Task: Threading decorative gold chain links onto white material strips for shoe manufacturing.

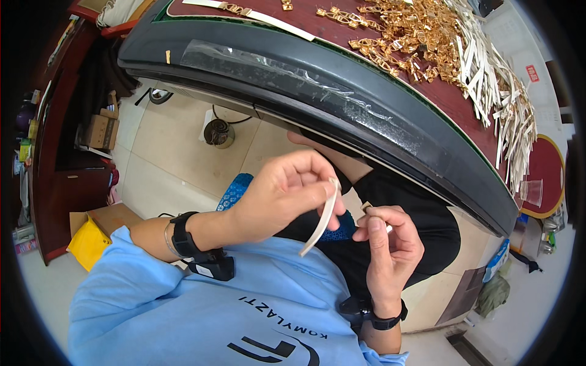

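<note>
My left hand (pixel 287 194) pinches a narrow white strap (pixel 323 221) near its upper end, and the rest curves down below my fingers. To its right, my right hand (pixel 390 244) is closed, thumb against forefinger, on a small gold-coloured piece (pixel 367 206) that looks like a buckle. A short white bit pokes out by the thumb; whether it belongs to that piece I cannot tell. Both hands are held above my lap, apart from each other. On the table ahead lies a pile of gold buckles (pixel 421 30), beside a heap of white straps (pixel 497 91).
The table's padded dark edge (pixel 274 85) runs across in front of me. A white strap with gold links (pixel 268 19) lies along its far left. Cardboard boxes (pixel 101 131) and a yellow bag (pixel 88 244) stand at left. A plastic cup (pixel 532 192) and red stool (pixel 546 171) are at right.
</note>
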### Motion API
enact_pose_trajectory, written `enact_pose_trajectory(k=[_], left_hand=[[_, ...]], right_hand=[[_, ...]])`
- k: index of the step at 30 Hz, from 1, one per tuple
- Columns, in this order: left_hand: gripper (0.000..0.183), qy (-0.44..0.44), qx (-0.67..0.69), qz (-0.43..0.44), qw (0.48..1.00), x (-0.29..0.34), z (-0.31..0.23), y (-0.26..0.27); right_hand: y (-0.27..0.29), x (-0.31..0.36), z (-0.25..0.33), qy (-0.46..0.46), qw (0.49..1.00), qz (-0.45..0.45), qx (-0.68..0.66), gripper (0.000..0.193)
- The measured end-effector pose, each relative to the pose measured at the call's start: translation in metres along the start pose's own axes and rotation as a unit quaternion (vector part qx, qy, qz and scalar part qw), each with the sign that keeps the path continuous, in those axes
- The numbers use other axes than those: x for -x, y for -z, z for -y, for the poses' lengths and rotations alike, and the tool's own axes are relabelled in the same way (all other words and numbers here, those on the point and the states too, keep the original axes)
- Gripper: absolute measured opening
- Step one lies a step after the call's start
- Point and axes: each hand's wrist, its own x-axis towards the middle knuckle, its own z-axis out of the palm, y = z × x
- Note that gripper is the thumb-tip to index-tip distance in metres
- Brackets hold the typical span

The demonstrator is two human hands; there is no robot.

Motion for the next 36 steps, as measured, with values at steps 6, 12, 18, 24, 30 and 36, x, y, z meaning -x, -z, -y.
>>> enact_pose_trajectory(k=[6, 12, 18, 24, 30, 36], left_hand=[[0.015, 0.057, -0.097, 0.034, 0.993, 0.006, 0.010, 0.004], [0.022, -0.007, -0.127, 0.065, 0.990, 0.008, 0.014, 0.003], [0.021, -0.027, -0.205, 0.072, 0.976, 0.011, 0.010, 0.001], [0.021, -0.023, -0.219, 0.056, 0.974, 0.011, 0.010, 0.002], [0.021, -0.039, -0.250, 0.064, 0.965, 0.012, 0.009, 0.002], [0.020, -0.015, -0.240, 0.069, 0.968, 0.013, 0.009, 0.002]], right_hand=[[0.006, 0.007, 0.000, 0.000, 1.000, 0.030, -0.006, 0.009], [0.011, 0.001, -0.006, 0.096, 0.986, 0.107, 0.086, 0.014], [0.009, 0.001, -0.007, 0.113, 0.980, 0.101, 0.130, 0.015], [0.011, 0.002, -0.008, 0.116, 0.976, 0.101, 0.152, 0.014], [0.011, 0.003, -0.008, 0.112, 0.974, 0.105, 0.165, 0.012], [0.011, 0.004, -0.009, 0.090, 0.976, 0.103, 0.168, 0.014]])
